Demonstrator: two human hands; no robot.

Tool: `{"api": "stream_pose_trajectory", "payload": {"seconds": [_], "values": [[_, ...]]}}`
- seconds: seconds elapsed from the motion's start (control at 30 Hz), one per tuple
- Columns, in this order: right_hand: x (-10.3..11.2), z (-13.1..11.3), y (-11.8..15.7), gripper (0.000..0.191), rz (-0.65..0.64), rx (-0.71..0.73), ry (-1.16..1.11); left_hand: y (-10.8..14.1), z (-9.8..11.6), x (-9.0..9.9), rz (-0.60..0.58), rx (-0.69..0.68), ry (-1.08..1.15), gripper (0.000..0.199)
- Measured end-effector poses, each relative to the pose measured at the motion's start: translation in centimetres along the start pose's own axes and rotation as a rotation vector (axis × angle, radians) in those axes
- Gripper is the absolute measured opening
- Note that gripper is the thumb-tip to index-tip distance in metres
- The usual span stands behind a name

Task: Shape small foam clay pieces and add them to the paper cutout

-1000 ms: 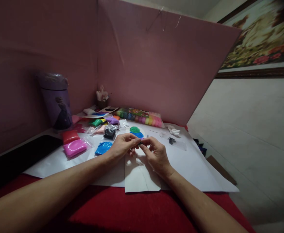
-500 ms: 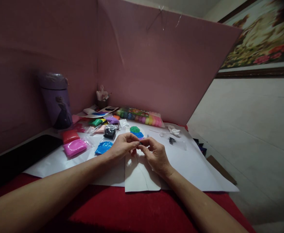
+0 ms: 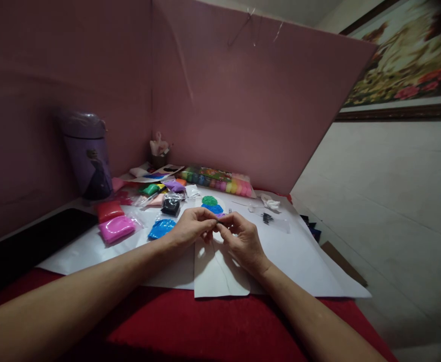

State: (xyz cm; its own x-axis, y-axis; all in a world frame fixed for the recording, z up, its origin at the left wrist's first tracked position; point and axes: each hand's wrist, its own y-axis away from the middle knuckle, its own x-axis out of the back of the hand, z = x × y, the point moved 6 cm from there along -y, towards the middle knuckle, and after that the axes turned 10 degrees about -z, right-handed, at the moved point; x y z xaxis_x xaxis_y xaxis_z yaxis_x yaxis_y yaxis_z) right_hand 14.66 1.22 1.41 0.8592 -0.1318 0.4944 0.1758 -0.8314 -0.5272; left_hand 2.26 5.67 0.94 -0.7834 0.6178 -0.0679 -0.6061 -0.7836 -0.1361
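Observation:
My left hand (image 3: 193, 226) and my right hand (image 3: 242, 241) meet fingertip to fingertip above a white card (image 3: 220, 281). Both are closed in a pinch around a small piece of black clay (image 3: 218, 221), mostly covered by the fingers. Just beyond them, a green clay patch (image 3: 209, 200) and a blue clay patch (image 3: 212, 208) lie on the card's far part, with a bit of purple partly hidden by my fingers. Left of my left hand are a bag of blue clay (image 3: 162, 229) and a bag of black clay (image 3: 171, 205).
Pink clay (image 3: 117, 230) and red clay (image 3: 109, 211) lie in bags at the left, near a black slab (image 3: 35, 246). A purple tumbler (image 3: 88, 158) stands behind them. A long multicoloured clay pack (image 3: 216, 182) lies against the pink board. Black scraps (image 3: 267, 218) are at the right.
My fingertips have shifted slightly around the black piece, which shows a little less now. Both hands otherwise stay in the same place.

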Motion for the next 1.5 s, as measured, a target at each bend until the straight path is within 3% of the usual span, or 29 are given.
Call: {"api": "stream_pose_trajectory", "payload": {"seconds": [0.17, 0.5, 0.7, 1.03, 1.2, 1.5], "values": [[-0.1, 0.7, -0.1, 0.002, 0.036, -0.042, -0.143, -0.1, 0.1, 0.1, 0.047, -0.009, -0.021, 0.004], [1.1, 2.1, -0.3, 0.007, 0.202, -0.159, -0.284, 0.3, 0.0, 1.3, 0.191, -0.06, 0.023, 0.007], [1.2, 2.4, -0.3, 0.011, 0.206, -0.169, -0.257, 0.4, 0.1, 0.9, 0.095, -0.03, 0.049, 0.015], [0.3, 1.6, -0.2, 0.008, 0.076, -0.097, -0.217, 0.2, -0.8, 0.3, -0.018, 0.02, 0.105, 0.035], [0.1, 1.4, -0.1, 0.005, 0.039, -0.085, -0.189, 0.0, -1.0, -0.1, -0.127, 0.035, 0.062, 0.028], [0.0, 0.9, -0.2, 0.011, -0.019, -0.056, -0.159, -0.3, -1.4, 0.2, -0.107, 0.024, 0.059, 0.02]]}}
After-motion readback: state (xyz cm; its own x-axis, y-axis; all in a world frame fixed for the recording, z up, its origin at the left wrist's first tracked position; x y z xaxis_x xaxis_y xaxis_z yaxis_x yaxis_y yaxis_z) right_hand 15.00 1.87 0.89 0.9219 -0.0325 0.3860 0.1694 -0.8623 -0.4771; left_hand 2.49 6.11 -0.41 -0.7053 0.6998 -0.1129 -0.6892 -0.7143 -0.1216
